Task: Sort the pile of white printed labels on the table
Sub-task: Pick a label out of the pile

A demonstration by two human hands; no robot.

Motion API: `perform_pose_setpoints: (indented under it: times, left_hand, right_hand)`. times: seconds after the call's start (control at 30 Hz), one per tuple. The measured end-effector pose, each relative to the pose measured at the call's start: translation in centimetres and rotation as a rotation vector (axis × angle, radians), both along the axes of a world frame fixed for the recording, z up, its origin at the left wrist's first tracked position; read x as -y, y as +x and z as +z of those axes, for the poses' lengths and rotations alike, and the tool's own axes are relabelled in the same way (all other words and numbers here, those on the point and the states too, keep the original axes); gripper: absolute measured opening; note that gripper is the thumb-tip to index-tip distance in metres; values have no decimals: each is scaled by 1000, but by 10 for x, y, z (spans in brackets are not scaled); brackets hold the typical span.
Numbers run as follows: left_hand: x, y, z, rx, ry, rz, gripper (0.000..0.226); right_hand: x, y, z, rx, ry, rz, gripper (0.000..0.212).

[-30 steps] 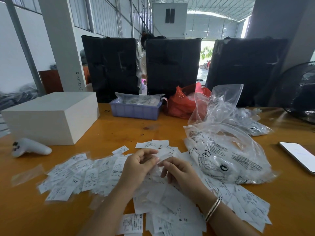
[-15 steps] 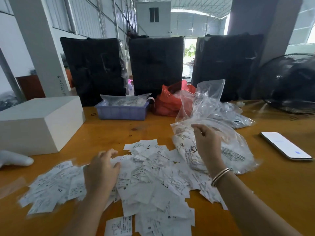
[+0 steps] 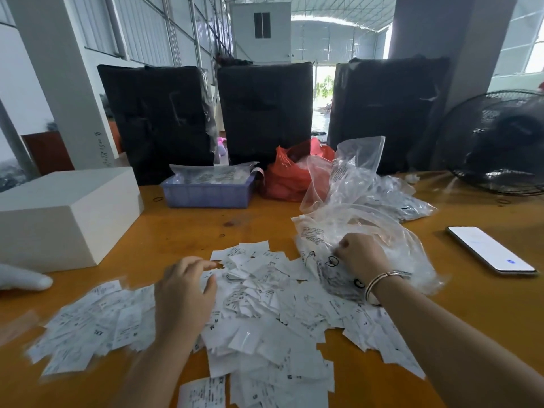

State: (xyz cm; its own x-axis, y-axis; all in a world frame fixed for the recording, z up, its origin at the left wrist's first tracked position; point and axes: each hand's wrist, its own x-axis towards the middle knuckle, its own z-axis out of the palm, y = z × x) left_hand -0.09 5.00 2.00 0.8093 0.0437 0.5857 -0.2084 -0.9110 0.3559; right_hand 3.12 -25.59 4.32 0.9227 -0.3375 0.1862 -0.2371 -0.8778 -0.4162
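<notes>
A loose pile of white printed labels (image 3: 265, 322) covers the middle of the orange table (image 3: 182, 231), and a flatter spread of labels (image 3: 88, 322) lies to its left. My left hand (image 3: 185, 293) hovers low over the pile's left part, fingers stretched forward and slightly spread, holding nothing. My right hand (image 3: 360, 256), with bangles on the wrist, has its fingers curled into the film of a clear plastic bag (image 3: 382, 231) that lies on the right edge of the pile. The bag has black print on it.
A white box (image 3: 67, 213) stands at the left, with a white controller (image 3: 20, 278) in front of it. At the back are a blue basket (image 3: 206, 192), a red bag (image 3: 288, 178), more clear bags (image 3: 353, 172) and black wrapped bundles (image 3: 265, 113). A phone (image 3: 490, 250) and fan (image 3: 500, 142) sit right.
Both hands left the middle of the pile. My right hand went right onto the clear bag and curled into it. My left hand swung left, then came forward over the labels.
</notes>
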Motion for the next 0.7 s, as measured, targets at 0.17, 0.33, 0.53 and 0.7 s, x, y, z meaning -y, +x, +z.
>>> perform_pose_setpoints:
  times: [0.17,0.33,0.53,0.7]
  left_hand:
    - [1,0,0,-2,0,-18,18]
    - [2,-2,1,6,-19,-31,21]
    - [10,-7,6,47,-167,-204,17]
    - [19,-18,9,-236,-424,-496,39]
  right_hand:
    - [5,-1,-2,120,127,-55,17]
    - [10,-3,0,222,92,-40,37]
    - [-34,-24,26,645,316,215,11]
    - [-102,-49,18,262,839,555,8]
